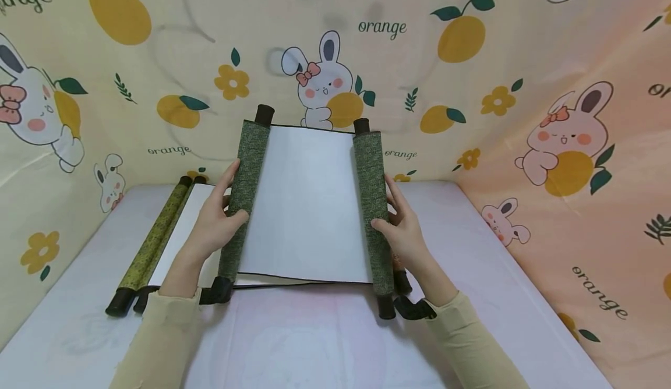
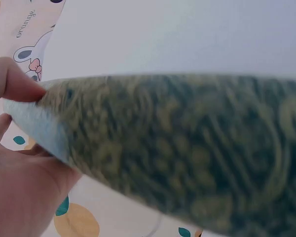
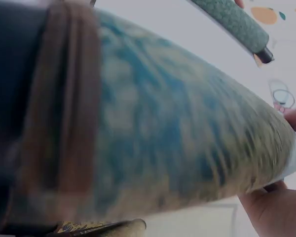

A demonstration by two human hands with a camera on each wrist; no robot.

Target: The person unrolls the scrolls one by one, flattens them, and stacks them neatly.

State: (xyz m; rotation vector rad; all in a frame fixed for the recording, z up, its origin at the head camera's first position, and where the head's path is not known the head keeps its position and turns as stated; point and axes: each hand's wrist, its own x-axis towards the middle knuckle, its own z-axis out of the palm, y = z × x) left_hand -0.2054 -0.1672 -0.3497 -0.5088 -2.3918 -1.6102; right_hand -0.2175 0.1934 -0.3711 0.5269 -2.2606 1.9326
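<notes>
A hanging scroll (image 1: pixel 314 202) with blank white paper is raised before me, partly unrolled between two dark green patterned rolls with black knobs. My left hand (image 1: pixel 212 229) grips the left roll (image 1: pixel 251 162), thumb in front and fingers at its outer side. On the other side, my right hand (image 1: pixel 405 232) holds the right roll (image 1: pixel 374 202) in the same way. The left wrist view shows thumb and fingers pinching that roll (image 2: pixel 177 143) from both sides. Close up and blurred, the other roll (image 3: pixel 187 118) fills much of the right wrist view.
A second scroll with olive-yellow rolls (image 1: pixel 152 243) lies on the white tabletop (image 1: pixel 293 342) at the left, its white sheet running behind the raised one. A reddish roll end with a black knob (image 1: pixel 402 282) peeks out at the right. Printed cloth (image 1: pixel 335 4) hangs behind.
</notes>
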